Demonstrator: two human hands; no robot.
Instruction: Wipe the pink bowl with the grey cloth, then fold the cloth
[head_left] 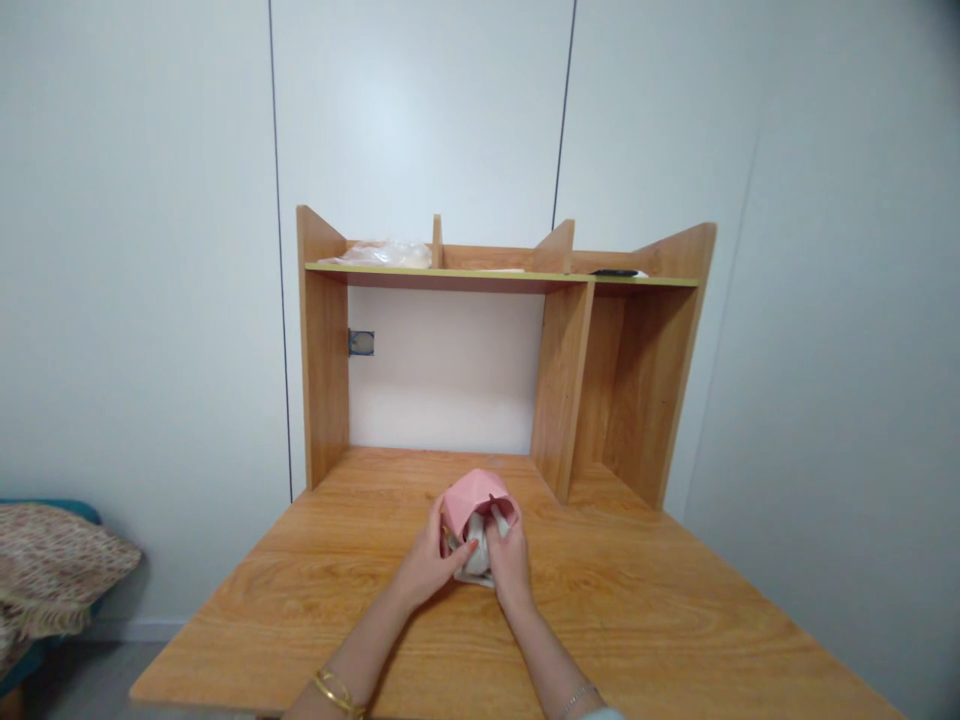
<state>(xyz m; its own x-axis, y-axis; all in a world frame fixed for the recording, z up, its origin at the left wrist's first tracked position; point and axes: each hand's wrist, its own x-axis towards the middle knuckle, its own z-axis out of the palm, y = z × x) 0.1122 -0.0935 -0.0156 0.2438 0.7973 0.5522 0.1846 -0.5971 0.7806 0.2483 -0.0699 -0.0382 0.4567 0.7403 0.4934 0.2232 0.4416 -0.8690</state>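
A small pink faceted pot (472, 494) lies tipped toward me on the wooden desk (315, 590), with something white (478, 556) at its mouth. My left hand (430, 562) holds the pot's left side, its fingers curled round the rim. My right hand (508, 560) has its fingers closed on the white thing and the pot's right rim. Both hands meet at the middle of the desk. What the white thing is I cannot make out.
A wooden hutch (559, 380) stands at the desk's back with open compartments. On its top shelf lie a clear plastic bag (386, 254) and a dark flat object (613, 272). A wall socket (361, 342) sits inside. A patterned cushion (52, 565) is at the far left.
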